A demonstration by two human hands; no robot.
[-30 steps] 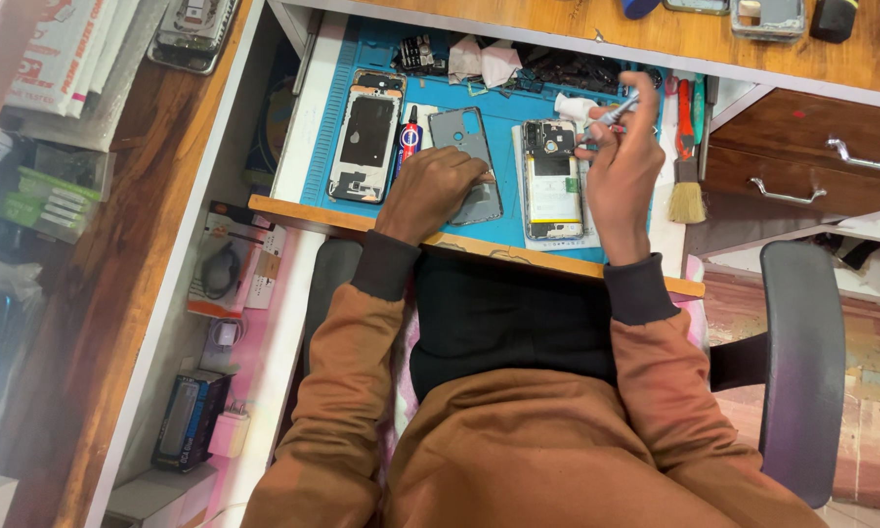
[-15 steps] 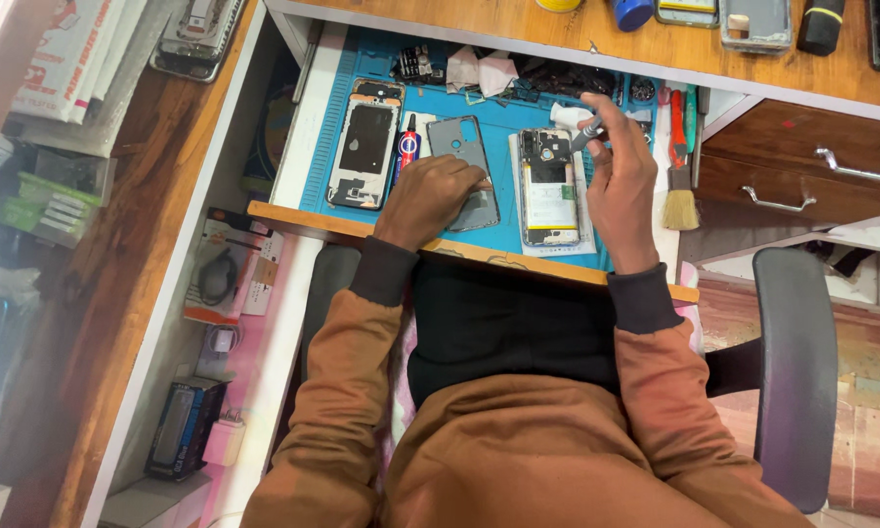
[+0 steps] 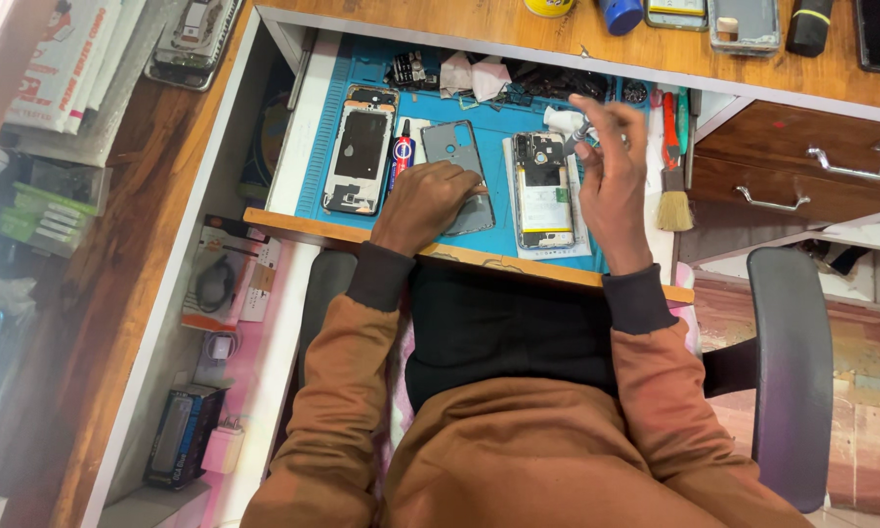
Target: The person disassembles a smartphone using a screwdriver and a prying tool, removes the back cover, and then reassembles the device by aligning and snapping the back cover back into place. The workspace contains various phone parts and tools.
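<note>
1. Phone (image 3: 544, 191), opened, lies face down on the blue mat (image 3: 503, 122), centre-right of the worktop (image 3: 655, 49).
2. Right hand (image 3: 611, 171) pinches a small screwdriver (image 3: 579, 134) in its grip; best kept upright.
3. Left hand (image 3: 425, 200) lies flat, fingers spread, on the grey back cover (image 3: 456, 161); it should steady it.

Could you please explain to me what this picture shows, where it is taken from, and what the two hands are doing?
There is no machine here: a person sits at a desk, and a camera worn on their head looks down at their own two hands. On the blue work mat lie an opened phone with its insides showing, a grey back cover, a phone frame and a small glue tube. The left hand rests flat on the grey cover. The right hand is raised over the mat and pinches a thin tool. A brush lies at the mat's right edge.
</note>
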